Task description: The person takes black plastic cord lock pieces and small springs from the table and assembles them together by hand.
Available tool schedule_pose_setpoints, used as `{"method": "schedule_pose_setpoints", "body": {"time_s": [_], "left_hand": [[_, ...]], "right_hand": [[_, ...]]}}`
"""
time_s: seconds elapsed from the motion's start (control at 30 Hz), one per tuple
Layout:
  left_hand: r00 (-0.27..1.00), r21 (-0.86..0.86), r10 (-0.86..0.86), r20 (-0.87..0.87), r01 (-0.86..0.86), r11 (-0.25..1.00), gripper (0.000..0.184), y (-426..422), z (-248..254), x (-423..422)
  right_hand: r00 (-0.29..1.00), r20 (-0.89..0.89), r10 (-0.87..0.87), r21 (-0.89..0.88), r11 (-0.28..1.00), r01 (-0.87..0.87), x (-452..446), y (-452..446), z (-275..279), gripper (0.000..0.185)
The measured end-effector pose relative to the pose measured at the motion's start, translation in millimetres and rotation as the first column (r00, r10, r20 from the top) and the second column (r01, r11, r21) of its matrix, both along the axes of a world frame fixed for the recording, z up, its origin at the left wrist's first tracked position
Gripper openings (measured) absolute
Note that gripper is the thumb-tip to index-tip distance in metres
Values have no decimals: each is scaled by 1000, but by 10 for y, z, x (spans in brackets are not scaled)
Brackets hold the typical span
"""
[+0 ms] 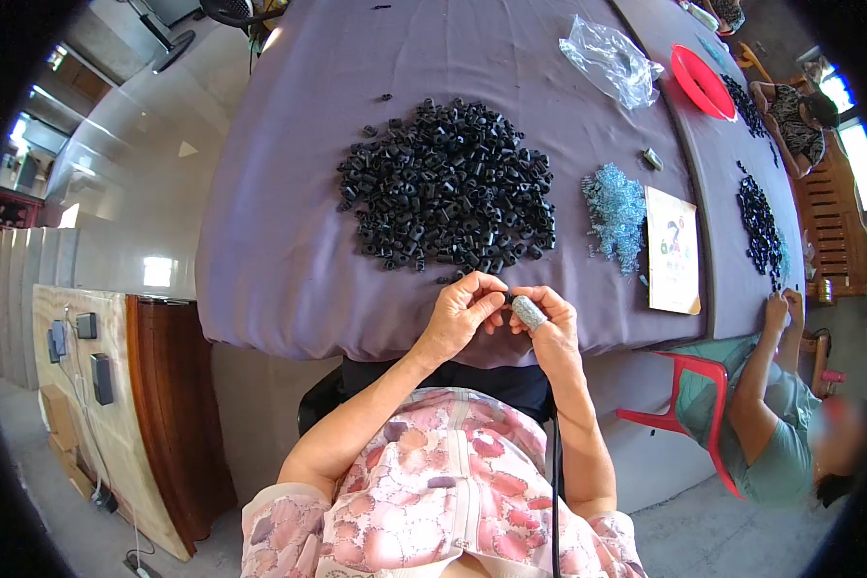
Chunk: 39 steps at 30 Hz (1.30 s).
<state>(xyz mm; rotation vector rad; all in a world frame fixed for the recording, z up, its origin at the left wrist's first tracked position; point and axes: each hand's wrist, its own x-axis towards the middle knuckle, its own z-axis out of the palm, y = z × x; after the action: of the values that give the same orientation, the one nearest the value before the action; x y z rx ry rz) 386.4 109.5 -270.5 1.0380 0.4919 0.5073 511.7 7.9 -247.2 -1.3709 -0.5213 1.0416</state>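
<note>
Close to the table's front edge, my left hand (467,313) pinches a small black piece (509,299). Beside it, almost touching, is my right hand (552,332), its fingers closed at the same black piece; a grey speckled wrap (528,312) covers one of its digits. Just beyond both hands lies a large heap of small black parts (448,183) on the purple-grey cloth (279,193). To the right of the heap are a pile of small clear-blue pieces (615,214) and a booklet (672,252).
A clear plastic bag (612,60), a small object (653,159) and a red basin (701,83) lie farther back. More black parts (759,226) are on the right table. Two people sit at the right, one near a red chair (718,405).
</note>
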Motion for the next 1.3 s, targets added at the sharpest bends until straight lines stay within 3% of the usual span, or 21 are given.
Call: {"method": "schedule_pose_setpoints", "body": {"time_s": [0.23, 0.47, 0.63, 0.83, 1.13, 1.3], "left_hand": [[999, 35, -24, -28, 25, 999, 9, 6, 5, -7], [990, -14, -139, -24, 139, 990, 11, 62, 25, -30], [980, -5, -192, -56, 192, 981, 10, 82, 47, -52], [980, -31, -195, -34, 194, 981, 9, 77, 43, -48], [981, -42, -192, -34, 190, 981, 7, 144, 37, -63], [982, -44, -188, -26, 187, 981, 7, 102, 30, -51]], "right_hand": [[996, -56, -64, -6, 998, 64, -32, 51, 77, 8], [990, -47, 135, -48, 989, -137, 85, -19, 64, 2], [988, -21, 154, -53, 987, -155, 98, -12, 29, 6], [988, -29, 150, 47, 988, -148, 73, -32, -12, 8], [992, 45, 119, -29, 993, -118, 37, 22, 42, 7], [991, -38, 131, 2, 991, -131, 84, 41, 3, 6]]}}
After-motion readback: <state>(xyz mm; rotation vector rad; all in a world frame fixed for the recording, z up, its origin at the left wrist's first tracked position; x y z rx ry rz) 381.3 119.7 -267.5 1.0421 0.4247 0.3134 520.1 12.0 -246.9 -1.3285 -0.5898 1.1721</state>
